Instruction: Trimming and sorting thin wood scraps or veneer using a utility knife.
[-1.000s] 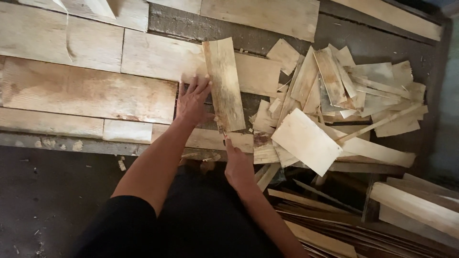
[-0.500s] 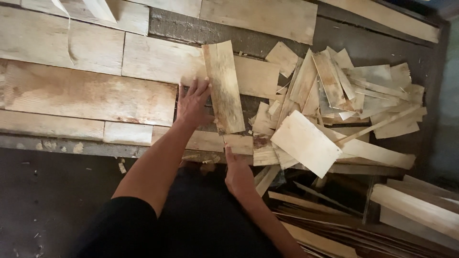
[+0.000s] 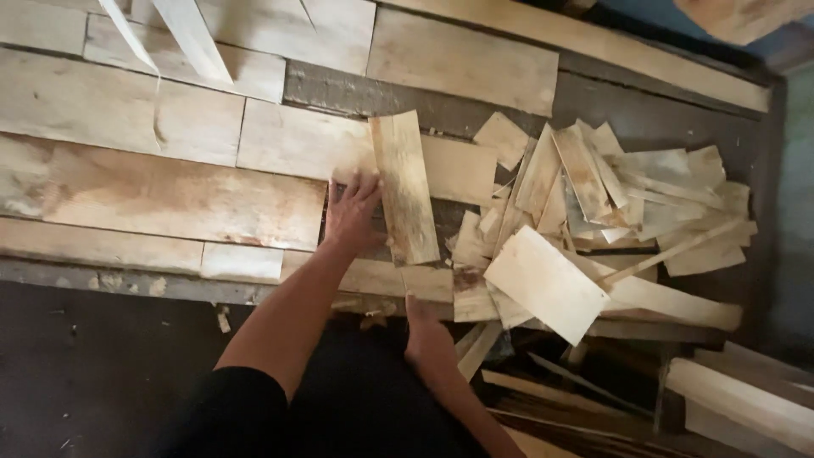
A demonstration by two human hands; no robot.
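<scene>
Two bare hands were seen from the head camera, working over a floor of pale wooden sheets. The left hand (image 3: 354,210) was laid flat, fingers spread, on the dark gap between the sheets, its fingertips touching the left edge of a narrow upright veneer strip (image 3: 404,188). Nothing was gripped by it. The strip stood lengthwise, slightly tilted, overlapping a wider veneer sheet (image 3: 297,144) behind it and a lower plank-like piece (image 3: 386,278) at its foot.

The right hand (image 3: 426,339) was held lower, near the body, with its fingertips at the edge of that lower piece; whether it was closed on anything could not be told, since only its back was shown.

Right of the strip, a loose pile of veneer offcuts (image 3: 610,191) was heaped, with one broad pale rectangular piece (image 3: 547,282) lying tilted on top at its near side. More long strips (image 3: 738,403) were stacked at the lower right corner.
</scene>
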